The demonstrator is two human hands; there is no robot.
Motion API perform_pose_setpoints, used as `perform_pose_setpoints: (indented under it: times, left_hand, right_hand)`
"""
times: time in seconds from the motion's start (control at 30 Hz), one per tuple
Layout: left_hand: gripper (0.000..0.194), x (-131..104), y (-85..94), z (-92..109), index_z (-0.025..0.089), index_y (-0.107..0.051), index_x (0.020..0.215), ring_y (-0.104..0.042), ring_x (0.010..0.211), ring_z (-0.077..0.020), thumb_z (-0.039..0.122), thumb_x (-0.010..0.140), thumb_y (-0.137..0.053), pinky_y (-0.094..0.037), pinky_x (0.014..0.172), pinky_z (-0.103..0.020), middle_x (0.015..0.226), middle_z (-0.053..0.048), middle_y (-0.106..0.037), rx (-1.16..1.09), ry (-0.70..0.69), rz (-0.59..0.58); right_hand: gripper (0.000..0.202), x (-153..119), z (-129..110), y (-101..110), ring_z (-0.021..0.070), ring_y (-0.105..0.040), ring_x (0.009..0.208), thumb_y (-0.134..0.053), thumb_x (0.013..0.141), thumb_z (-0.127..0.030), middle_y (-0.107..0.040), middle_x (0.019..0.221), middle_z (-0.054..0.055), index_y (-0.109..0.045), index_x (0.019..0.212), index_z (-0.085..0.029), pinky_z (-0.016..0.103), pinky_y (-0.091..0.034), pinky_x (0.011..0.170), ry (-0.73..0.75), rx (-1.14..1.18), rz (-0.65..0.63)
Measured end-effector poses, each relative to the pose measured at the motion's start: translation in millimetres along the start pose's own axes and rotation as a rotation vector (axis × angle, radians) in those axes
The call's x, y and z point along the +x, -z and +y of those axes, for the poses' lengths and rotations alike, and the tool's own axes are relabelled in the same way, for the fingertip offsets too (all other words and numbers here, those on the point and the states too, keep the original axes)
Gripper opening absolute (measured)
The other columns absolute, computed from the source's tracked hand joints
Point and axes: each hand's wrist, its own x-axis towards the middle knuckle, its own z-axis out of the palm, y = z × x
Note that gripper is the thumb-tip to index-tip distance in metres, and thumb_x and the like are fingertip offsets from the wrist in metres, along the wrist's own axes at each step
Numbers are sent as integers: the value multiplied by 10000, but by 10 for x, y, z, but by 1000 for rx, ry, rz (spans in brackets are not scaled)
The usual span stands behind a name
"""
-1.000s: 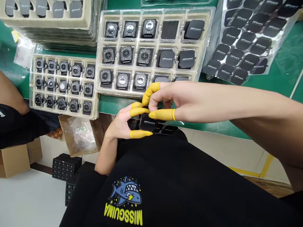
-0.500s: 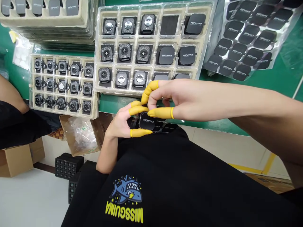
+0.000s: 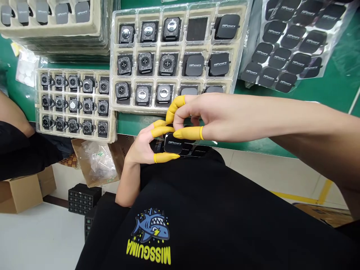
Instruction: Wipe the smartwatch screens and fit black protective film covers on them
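Note:
Yellow finger cots cover fingertips on both hands. My left hand (image 3: 146,144) grips a black square piece (image 3: 173,143) lettered HiFuture, its thumb below and fingers above. My right hand (image 3: 206,118) reaches in from the right, its thumb and forefinger closed at the upper edge of that same piece. Under the piece lies a sheet of similar black labels (image 3: 199,150), partly hidden by the hands. Just beyond the hands is a large tray (image 3: 176,78) of watch bodies, some cells holding black HiFuture squares; one top-row cell shows only a dark pad.
A smaller watch tray (image 3: 114,129) sits at left, below stacked trays (image 3: 97,26) of grey pieces. Label sheets (image 3: 284,56) lie at the right on the green table (image 3: 270,148). A cardboard box (image 3: 114,157) holds clear plastic. Another person's arm (image 3: 14,112) shows at far left.
The camera view has shifted a little, so the trays and label sheets appear slightly further left. Both hands keep nearly the same grip on the black piece.

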Motion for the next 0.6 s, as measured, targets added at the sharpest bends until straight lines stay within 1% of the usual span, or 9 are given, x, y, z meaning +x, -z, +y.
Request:
perform_pose_setpoints:
  times: [0.17, 0.3, 0.37, 0.47, 0.6]
  left_hand:
    - [651, -8, 12, -3, 282, -751, 1412, -793, 1102, -274, 541, 855, -966, -671, 998, -442, 1234, -79, -797, 17, 20, -18]
    - [639, -2, 23, 10, 278, -754, 1410, -795, 1122, -277, 542, 865, -959, -669, 1008, -441, 1245, -83, -799, 32, 28, -26]
    - [634, 3, 22, 17, 277, -753, 1412, -795, 1135, -276, 513, 864, -968, -665, 1016, -437, 1255, -84, -799, 17, 26, -29]
    - [646, 6, 19, 20, 276, -751, 1419, -794, 1153, -281, 465, 848, -989, -662, 1027, -438, 1267, -87, -800, -12, 23, -31]
    - [669, 2, 19, 12, 275, -745, 1429, -797, 1154, -291, 474, 840, -992, -668, 1019, -452, 1276, -94, -795, -8, 20, -25]
  right_hand:
    - [142, -5, 0, 2, 144, -504, 696, -733, 1009, -286, -685, 973, 36, -799, 898, -228, 342, -360, 649, -1, 8, -4]
    - [149, 0, 2, 2, 152, -522, 713, -763, 993, -316, -684, 970, 34, -795, 875, -231, 342, -371, 652, 22, 27, 5]
    - [154, 4, 3, 0, 153, -527, 720, -784, 979, -322, -676, 950, 32, -788, 858, -226, 341, -376, 660, 27, 41, 12]
    - [140, 3, 2, -3, 139, -499, 692, -794, 974, -313, -671, 933, 29, -789, 868, -221, 343, -365, 656, 11, 48, 8]
    - [126, -3, -8, 0, 129, -465, 656, -748, 994, -278, -670, 905, 25, -781, 890, -216, 341, -337, 628, -4, 15, -16]
